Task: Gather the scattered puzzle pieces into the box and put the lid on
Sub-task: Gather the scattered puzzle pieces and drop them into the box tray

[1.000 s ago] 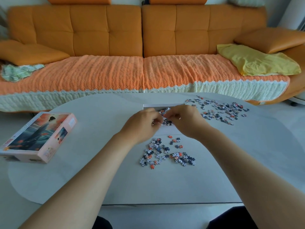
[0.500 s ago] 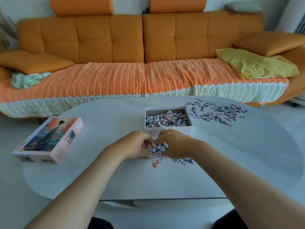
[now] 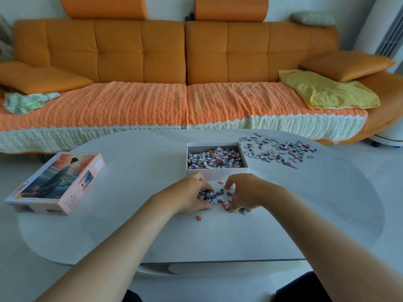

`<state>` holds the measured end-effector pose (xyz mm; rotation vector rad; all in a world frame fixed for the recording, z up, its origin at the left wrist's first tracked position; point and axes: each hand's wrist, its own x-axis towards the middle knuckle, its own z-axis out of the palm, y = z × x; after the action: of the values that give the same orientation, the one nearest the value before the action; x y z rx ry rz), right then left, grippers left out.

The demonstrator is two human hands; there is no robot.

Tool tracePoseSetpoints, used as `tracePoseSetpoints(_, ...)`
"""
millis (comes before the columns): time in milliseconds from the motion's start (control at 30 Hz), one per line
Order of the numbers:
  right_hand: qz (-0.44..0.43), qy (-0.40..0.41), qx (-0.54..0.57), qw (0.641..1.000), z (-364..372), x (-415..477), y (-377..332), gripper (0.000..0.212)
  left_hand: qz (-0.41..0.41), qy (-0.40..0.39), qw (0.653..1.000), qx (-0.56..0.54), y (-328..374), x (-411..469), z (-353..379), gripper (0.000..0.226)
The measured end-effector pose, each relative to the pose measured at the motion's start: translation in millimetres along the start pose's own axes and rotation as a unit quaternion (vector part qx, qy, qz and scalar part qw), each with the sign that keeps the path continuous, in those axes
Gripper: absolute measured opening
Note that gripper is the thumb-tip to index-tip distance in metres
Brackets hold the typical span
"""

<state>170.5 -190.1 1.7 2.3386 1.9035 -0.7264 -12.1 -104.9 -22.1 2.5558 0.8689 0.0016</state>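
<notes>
A white open box (image 3: pixel 218 172) in the middle of the table holds a heap of puzzle pieces. Just in front of it lies a small pile of loose pieces (image 3: pixel 218 197). My left hand (image 3: pixel 192 196) and my right hand (image 3: pixel 244 192) cup this pile from either side, fingers curled into the pieces. One orange piece (image 3: pixel 198 218) lies apart, nearer to me, and another (image 3: pixel 220 182) by the box wall. A second scatter of pieces (image 3: pixel 279 149) spreads to the right of the box. The printed lid (image 3: pixel 58 182) lies at the table's left edge.
The white oval table (image 3: pixel 305 203) ends close to my body. Behind it stands an orange sofa (image 3: pixel 185 62) with an orange knitted cover, a yellow cloth (image 3: pixel 327 90) at the right and a green cloth (image 3: pixel 28 101) at the left.
My hands came back from over the box to the near pile and have drawn its pieces together. The camera has tilted up slightly.
</notes>
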Motion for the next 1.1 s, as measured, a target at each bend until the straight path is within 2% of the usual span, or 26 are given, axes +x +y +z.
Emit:
tracePoseSetpoints(100,-0.011,0.032,0.022,0.999,2.5,4.6,-7.6,0.056,0.007,0.014,1.000,-0.009,4.0,2.5,-0.5,0.047)
tracePoseSetpoints(200,-0.018,0.056,0.062,0.996,2.6,8.5,-11.0,0.054,0.011,0.026,1.000,-0.007,0.9,2.2,-5.0,0.044)
tracePoseSetpoints(300,-0.029,0.084,0.052,0.995,-3.0,10.2,-8.7,0.062,-0.006,0.033,0.999,-0.011,-5.4,-0.5,-11.7,0.058)
tracePoseSetpoints(400,-0.011,0.054,0.029,0.998,-2.9,10.2,-9.7,0.080,-0.027,-0.001,1.000,0.003,-11.1,-2.7,-9.4,0.077)
tracePoseSetpoints(467,-0.003,0.035,-0.001,0.999,1.9,11.9,-14.1,0.082,-0.025,-0.009,0.999,0.022,-11.2,-2.2,-4.8,0.076)
tracePoseSetpoints(533,-0.016,0.042,0.003,0.999,5.6,15.4,-20.0,0.071,-0.023,-0.004,1.000,0.021,-9.2,-0.5,-2.8,0.069)
tracePoseSetpoints(600,-0.041,0.061,0.013,0.997,5.4,16.5,-26.2,0.050,-0.024,0.001,1.000,0.008,-6.2,0.5,-3.9,0.059)
tracePoseSetpoints(700,-0.057,0.075,0.006,0.996,4.8,16.1,-33.5,0.027,-0.012,0.026,1.000,-0.002,-3.2,1.0,-5.3,0.033)
tracePoseSetpoints(933,-0.060,0.085,0.037,0.994,2.0,16.2,-36.2,0.021,-0.031,0.056,0.997,-0.033,-2.4,2.2,-6.4,0.024)
tracePoseSetpoints(1100,-0.053,0.103,0.099,0.988,-10.0,14.6,-33.0,0.014,-0.049,0.083,0.991,-0.095,-1.1,6.1,-16.4,0.016)
